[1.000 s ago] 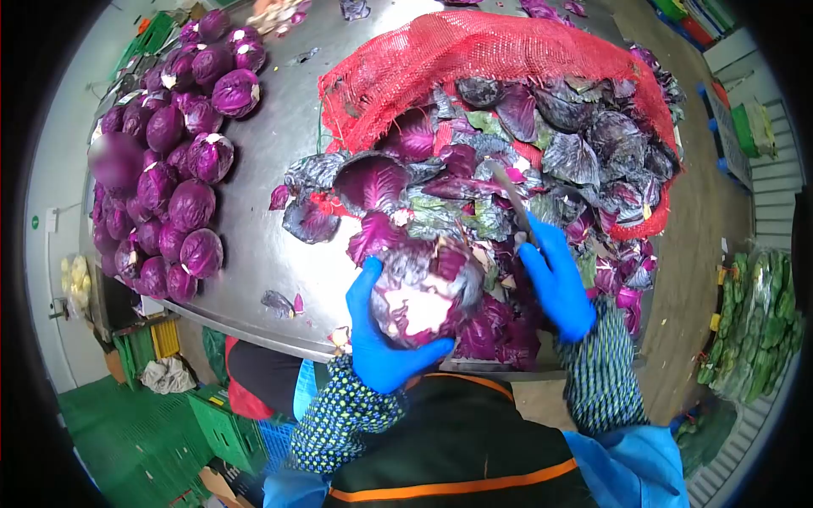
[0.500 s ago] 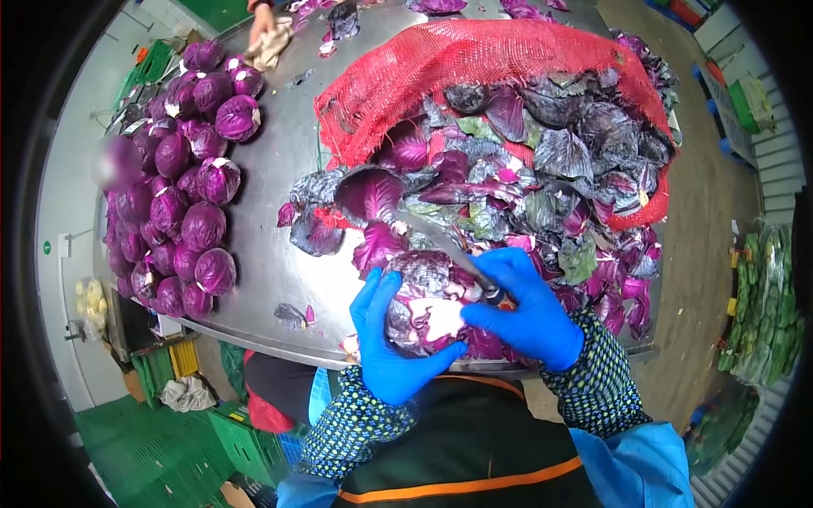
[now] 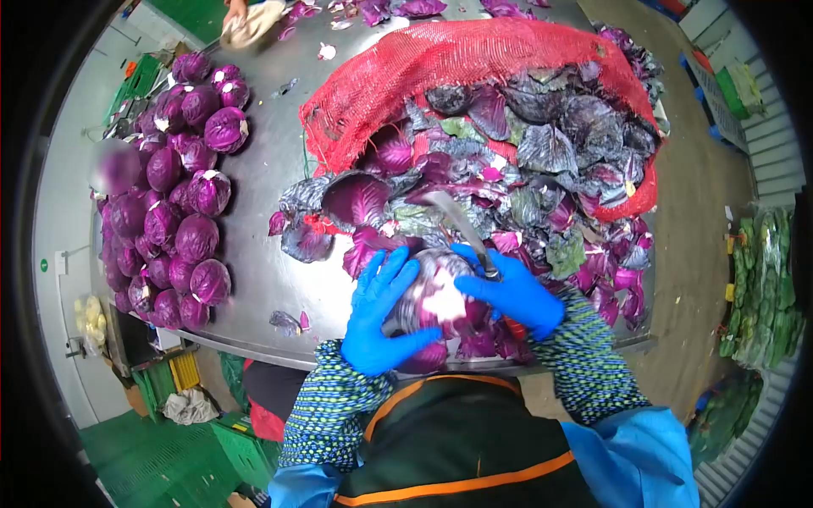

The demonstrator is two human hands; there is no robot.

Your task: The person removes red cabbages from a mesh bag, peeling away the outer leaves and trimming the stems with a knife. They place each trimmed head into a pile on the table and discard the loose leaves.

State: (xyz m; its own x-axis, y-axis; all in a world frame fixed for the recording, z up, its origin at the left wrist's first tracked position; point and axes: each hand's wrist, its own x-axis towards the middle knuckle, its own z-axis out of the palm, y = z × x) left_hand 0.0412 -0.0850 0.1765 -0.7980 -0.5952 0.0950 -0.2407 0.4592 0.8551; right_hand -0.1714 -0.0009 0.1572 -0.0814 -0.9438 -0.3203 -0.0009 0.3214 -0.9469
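In front of me, near the table's front edge, is a red cabbage [image 3: 442, 298] with a pale cut patch facing up; it is partly blurred. My left hand [image 3: 379, 315], in a blue glove, cups the cabbage's left side with fingers spread and thumb along its near side. My right hand [image 3: 515, 292], also blue-gloved, is closed around the handle of a knife [image 3: 460, 222]. Its curved blade points up and left, past the cabbage's far side. The right fingers reach the cabbage's right edge. Loose outer leaves [image 3: 360, 199] lie just beyond.
A red mesh sack [image 3: 474, 51] lies across the metal table [image 3: 262, 203], with dark cabbage leaves [image 3: 555, 148] heaped at its mouth. Several cabbages [image 3: 196, 237] are piled on the left. At the far left another person's hand [image 3: 235, 12] holds a light cloth [image 3: 252, 24].
The cabbage has turned between my hands and its pale patch now faces another way. My left fingers have spread. The other person's hand and cloth have moved up and left.
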